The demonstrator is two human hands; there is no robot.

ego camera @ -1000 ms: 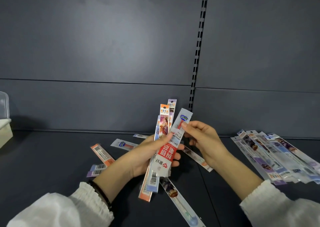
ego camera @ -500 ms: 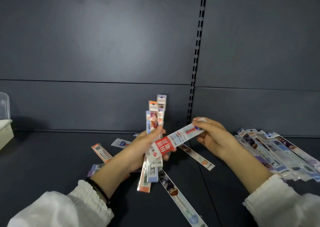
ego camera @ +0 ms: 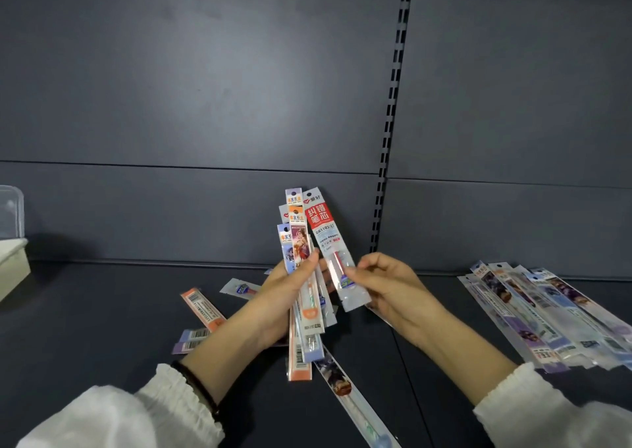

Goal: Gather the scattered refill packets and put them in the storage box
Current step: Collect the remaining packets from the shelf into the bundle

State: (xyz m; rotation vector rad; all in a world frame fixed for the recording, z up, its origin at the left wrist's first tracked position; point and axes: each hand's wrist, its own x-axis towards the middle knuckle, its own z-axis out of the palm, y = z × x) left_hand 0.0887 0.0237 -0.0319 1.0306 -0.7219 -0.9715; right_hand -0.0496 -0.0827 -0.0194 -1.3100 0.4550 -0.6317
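Red-headed refill packet (ego camera: 329,248) upright, red end up, pinched by right hand (ego camera: 390,288)

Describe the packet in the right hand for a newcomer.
Follow the slotted upright down. There the right hand pinches one packet beside the bundle in the left hand. Only it has a red header with white characters.

A dark grey wall (ego camera: 205,88) stands behind the grip; a black strip with holes (ego camera: 392,105) runs up above it; a dark shelf (ego camera: 102,328) lies below.
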